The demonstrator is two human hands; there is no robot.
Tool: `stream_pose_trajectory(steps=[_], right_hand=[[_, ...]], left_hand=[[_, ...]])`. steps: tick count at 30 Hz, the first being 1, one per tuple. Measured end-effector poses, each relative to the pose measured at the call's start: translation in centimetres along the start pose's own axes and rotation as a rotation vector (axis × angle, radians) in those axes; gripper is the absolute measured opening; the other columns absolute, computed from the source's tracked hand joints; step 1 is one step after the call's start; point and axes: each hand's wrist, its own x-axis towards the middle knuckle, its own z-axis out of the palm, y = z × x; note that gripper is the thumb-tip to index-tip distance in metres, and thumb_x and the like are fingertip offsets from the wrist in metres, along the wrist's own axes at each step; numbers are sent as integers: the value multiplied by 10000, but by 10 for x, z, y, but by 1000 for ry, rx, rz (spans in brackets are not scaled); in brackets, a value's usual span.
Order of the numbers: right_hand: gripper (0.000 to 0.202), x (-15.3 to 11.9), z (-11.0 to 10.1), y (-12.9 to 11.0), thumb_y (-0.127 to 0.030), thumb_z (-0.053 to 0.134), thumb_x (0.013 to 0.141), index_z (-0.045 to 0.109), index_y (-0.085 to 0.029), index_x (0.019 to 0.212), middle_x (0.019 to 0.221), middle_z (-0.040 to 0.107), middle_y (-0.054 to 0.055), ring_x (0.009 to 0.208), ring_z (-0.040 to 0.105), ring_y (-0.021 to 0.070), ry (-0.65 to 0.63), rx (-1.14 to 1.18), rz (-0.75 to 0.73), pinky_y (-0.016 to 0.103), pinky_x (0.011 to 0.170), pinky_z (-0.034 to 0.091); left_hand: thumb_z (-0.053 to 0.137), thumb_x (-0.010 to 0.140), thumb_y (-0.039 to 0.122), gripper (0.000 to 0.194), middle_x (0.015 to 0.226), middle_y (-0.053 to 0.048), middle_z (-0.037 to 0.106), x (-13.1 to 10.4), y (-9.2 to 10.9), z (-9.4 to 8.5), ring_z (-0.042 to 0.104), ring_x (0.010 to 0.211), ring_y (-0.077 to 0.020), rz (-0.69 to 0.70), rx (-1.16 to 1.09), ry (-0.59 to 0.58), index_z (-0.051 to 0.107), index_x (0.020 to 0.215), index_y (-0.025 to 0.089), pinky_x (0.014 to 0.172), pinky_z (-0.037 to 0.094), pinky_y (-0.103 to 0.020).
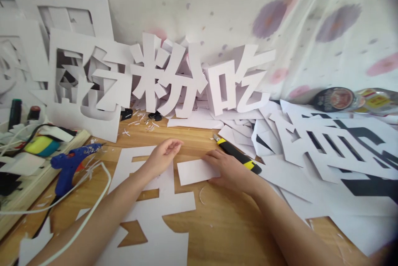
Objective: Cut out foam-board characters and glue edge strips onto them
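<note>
My right hand (228, 170) grips the right end of a small white rectangular card piece (194, 172), fingers along its top edge and the thumb at its lower edge. The piece lies low over the wooden table. To its left, my left hand (164, 153) hovers with loosely curled fingers, and nothing shows in it. Under the left forearm lies a large white foam-board sheet or letter (174, 233) with cut-out openings. A black and yellow utility knife (236, 153) rests just beyond my right hand, its tip pointing away to the left.
Raised white characters (178, 77) stand along the back, beside cut-out boards (93, 73). A blue glue gun (70, 162) and a white cable (102, 199) lie left, near a cluttered wooden tray (18, 216). Cut sheets (311, 183) pile up at right. A bottle (370, 100) lies behind them.
</note>
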Motion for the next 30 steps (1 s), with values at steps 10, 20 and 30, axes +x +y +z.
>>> stream_pose_trajectory(steps=[10, 20, 30], right_hand=[[513, 3, 3, -2, -250, 671, 670, 519, -197, 1157, 1067, 515, 80, 988, 488, 227, 1, 4, 19, 356, 838, 416], [582, -3, -4, 6, -251, 688, 668, 493, -211, 1215, 1176, 480, 83, 1102, 437, 235, -21, 129, 10, 382, 944, 364], [412, -37, -30, 27, -166, 548, 750, 536, -267, 1149, 1185, 523, 29, 1053, 503, 193, 77, 171, 243, 325, 885, 416]], left_hand=[[699, 683, 269, 544, 1224, -60, 540, -19, 3, 25, 477, 1136, -218, 265, 492, -224, 483, 1178, 210, 972, 371, -364], [692, 668, 231, 480, 1111, -89, 577, -17, -4, 34, 509, 1065, -252, 237, 563, -156, 500, 1103, 172, 908, 414, -404], [647, 747, 220, 397, 1147, -63, 562, -17, -4, 31, 468, 1077, -218, 307, 546, -210, 529, 1125, 190, 940, 388, -393]])
